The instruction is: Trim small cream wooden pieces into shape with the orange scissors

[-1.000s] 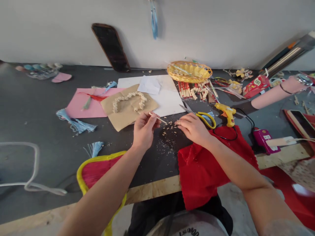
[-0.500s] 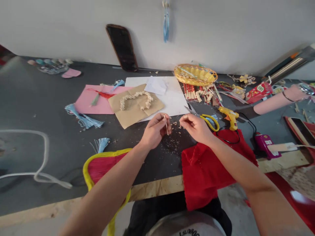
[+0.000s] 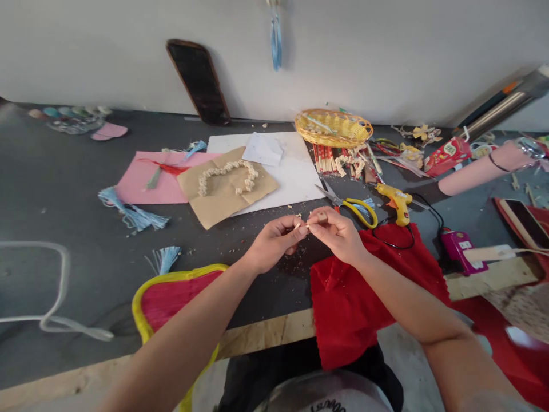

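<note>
Both my hands meet above the dark table, fingertips touching. My left hand (image 3: 274, 243) is closed in a pinch on a short, thin pale stick (image 3: 297, 227), which looks wooden. My right hand (image 3: 337, 234) has its thumb and fingers pressed together at the stick's end; what it pinches is too small to make out. Small pale crumbs lie on the table around the hands. Beyond my right hand lie open scissors (image 3: 362, 212) with yellow handles. A chain of small pale pieces (image 3: 227, 169) rests on brown paper (image 3: 206, 209) ahead of my left hand.
A yellow glue gun (image 3: 397, 203) lies right of the scissors, its cord running to a purple power block (image 3: 460, 252). Red cloth (image 3: 343, 297) hangs over the front edge. At the back stand a wicker basket (image 3: 334, 137) and a phone (image 3: 199, 80). Blue tassels (image 3: 137, 214) lie left.
My right hand has moved left and my left hand slightly right, so their fingertips now meet at the stick. The view has shifted a little to the right.
</note>
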{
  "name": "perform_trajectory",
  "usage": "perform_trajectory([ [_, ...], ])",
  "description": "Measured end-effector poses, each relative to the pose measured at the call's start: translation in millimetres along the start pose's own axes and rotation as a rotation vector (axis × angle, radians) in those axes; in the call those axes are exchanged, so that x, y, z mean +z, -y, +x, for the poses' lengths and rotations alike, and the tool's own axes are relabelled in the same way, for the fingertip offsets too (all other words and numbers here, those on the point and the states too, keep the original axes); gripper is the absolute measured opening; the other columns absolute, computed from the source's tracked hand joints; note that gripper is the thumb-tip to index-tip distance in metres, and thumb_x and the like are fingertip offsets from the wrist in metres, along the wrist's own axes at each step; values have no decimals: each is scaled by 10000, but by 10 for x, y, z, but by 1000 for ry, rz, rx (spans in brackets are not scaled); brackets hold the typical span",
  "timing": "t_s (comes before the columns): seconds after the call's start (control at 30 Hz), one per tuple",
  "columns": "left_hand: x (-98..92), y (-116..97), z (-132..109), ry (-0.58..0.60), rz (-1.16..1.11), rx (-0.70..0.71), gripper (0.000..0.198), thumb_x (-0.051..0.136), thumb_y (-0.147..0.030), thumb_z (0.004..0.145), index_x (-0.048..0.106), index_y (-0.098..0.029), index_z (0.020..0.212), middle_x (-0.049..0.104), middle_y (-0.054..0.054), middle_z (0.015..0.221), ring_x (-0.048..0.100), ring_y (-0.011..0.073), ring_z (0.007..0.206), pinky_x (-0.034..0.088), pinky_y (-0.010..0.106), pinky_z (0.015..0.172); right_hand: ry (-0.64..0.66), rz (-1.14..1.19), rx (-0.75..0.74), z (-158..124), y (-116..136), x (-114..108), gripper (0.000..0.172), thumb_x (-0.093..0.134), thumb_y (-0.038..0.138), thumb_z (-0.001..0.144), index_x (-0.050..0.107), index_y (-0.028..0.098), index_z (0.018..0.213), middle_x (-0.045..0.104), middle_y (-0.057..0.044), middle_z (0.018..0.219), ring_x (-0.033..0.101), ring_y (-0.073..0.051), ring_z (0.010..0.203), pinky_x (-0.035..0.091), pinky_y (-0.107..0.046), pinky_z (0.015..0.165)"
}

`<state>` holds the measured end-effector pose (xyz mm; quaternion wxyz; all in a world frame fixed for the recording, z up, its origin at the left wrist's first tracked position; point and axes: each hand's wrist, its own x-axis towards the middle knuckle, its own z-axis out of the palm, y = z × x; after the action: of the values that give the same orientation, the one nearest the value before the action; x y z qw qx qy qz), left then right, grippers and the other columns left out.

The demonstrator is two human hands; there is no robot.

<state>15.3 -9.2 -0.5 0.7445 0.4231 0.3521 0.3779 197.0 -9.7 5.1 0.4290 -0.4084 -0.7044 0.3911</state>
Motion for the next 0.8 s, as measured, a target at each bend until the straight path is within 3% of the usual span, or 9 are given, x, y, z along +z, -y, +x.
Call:
perform_trajectory([
  [0.07, 6, -16, 0, 6, -50, -25, 286, 725, -397, 782, 602, -143, 739, 530, -17, 688, 326, 19, 456, 233, 176, 430, -11, -188, -59, 18, 1, -135, 191, 517, 349, 934, 617, 222, 1035, 610, -79, 1056, 616, -188, 922, 536, -341, 784],
  [0.13, 11, -29, -1, 5, -93, -35, 282, 726, -394, 780, 618, -135, 750, 566, 3, 722, 302, 12, 450, 206, 177, 424, -54, -536, -89, 40, -30, -315, 202, 525, 313, 924, 620, 200, 1062, 629, -109, 1059, 580, -248, 1026, 497, -412, 891],
  [0.27, 10, -58, -3, -5, -134, -32, 267, 715, -372, 795, 637, -121, 748, 582, 20, 712, 299, 12, 452, 199, 175, 423, 1, -1031, 108, 42, -174, -633, 283, 545, 337, 896, 595, 151, 1103, 628, -171, 1048, 566, -337, 1007, 462, -512, 896],
  [0.43, 10, -100, 2, -29, -178, -2, 261, 743, -347, 771, 630, -117, 721, 580, 14, 689, 291, 10, 445, 205, 165, 414, 72, -1108, 285, 3, -240, -742, 417, 556, 392, 891, 524, 138, 1221, 648, -172, 1029, 618, -334, 965, 484, -471, 852],
  [0.63, 0, -110, 4, -55, -202, -14, 257, 755, -346, 755, 632, -122, 722, 588, 19, 680, 294, 22, 455, 225, 160, 410, 115, -1068, 206, -10, -225, -749, 626, 659, 504, 805, 480, 162, 1297, 634, -185, 1140, 601, -366, 1061, 466, -513, 898],
  [0.8, 2, -115, 2, -75, -218, -28, 244, 750, -329, 756, 622, -125, 715, 587, 20, 683, 300, 24, 463, 238, 155, 420, 91, -1055, 283, 15, -207, -715, 463, 645, 350, 810, 552, 160, 1222, 658, -163, 1052, 648, -325, 966, 497, -465, 851],
])
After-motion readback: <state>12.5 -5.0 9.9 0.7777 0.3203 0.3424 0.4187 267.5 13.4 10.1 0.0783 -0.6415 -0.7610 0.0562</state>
